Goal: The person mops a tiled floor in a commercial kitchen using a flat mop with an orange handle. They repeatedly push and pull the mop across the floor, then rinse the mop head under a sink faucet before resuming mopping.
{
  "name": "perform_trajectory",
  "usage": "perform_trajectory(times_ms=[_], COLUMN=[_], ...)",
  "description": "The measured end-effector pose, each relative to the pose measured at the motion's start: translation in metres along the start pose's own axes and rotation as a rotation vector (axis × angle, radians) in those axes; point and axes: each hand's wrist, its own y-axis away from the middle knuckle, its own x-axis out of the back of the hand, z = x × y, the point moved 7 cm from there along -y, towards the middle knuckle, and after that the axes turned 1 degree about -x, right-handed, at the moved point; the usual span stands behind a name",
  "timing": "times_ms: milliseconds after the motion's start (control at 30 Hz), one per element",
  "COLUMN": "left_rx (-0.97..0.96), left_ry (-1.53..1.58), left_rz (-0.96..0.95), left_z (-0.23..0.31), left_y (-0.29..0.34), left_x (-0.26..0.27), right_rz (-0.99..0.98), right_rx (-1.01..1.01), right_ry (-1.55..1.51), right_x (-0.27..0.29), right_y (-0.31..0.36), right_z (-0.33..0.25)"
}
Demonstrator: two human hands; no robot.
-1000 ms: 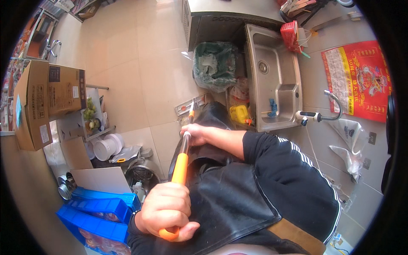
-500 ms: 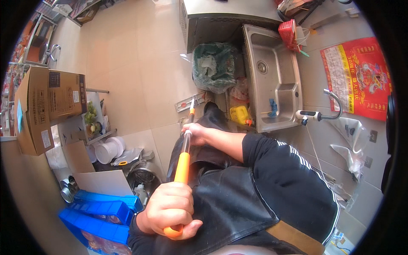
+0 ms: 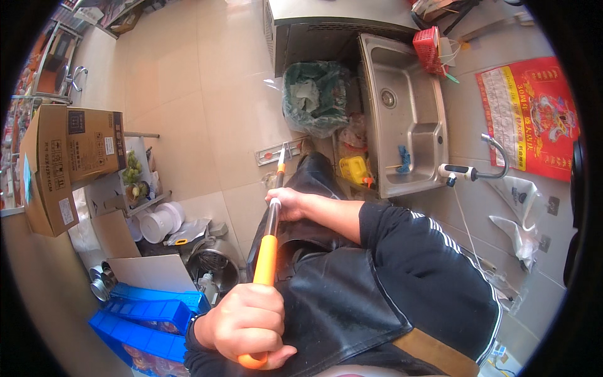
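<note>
A long mop (image 3: 266,254) with an orange and grey pole runs from my body out to the floor, its flat, pale rectangular head (image 3: 271,154) lying on the tiles near my shoe. My left hand (image 3: 248,320) is closed around the orange grip at the near end. Further down the pole, my right hand (image 3: 286,204) wraps round the grey shaft. Just beyond the mop head stands a bin (image 3: 316,97) lined with a green plastic bag.
On the right are a steel sink (image 3: 411,125) and a tap (image 3: 496,157). A yellow jug (image 3: 357,169) sits beneath the sink. Cardboard boxes (image 3: 94,147), white buckets (image 3: 160,223), a metal pot (image 3: 213,257) and blue crates (image 3: 141,327) line the left.
The mop and both my hands have shifted slightly; my right hand and the mop head are a little nearer me and to the left. My grip on the pole is the same.
</note>
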Motion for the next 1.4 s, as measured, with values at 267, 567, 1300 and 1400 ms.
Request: perform_trajectory(times_ms=[267,567,1300,1400], left_rx=[0.033,-0.063,-0.057,-0.028], left_ry=[-0.001,-0.08,-0.098,-0.066], left_rz=[-0.021,0.348,0.616,0.526], left_z=[-0.002,-0.004,-0.024,-0.034], left_y=[-0.006,0.014,0.079,0.061], left_x=[0.001,0.033,-0.02,-0.053], right_rz=[0.013,-0.035,0.212,0.218], right_rx=[0.133,0.21,0.389,0.401], right_ry=[-0.087,-0.118,-0.279,-0.264], right_x=[0.002,-0.009,0.043,0.078], right_y=[0.001,-0.017,-0.012,0.012], right_z=[-0.008,-0.036,0.004,0.009])
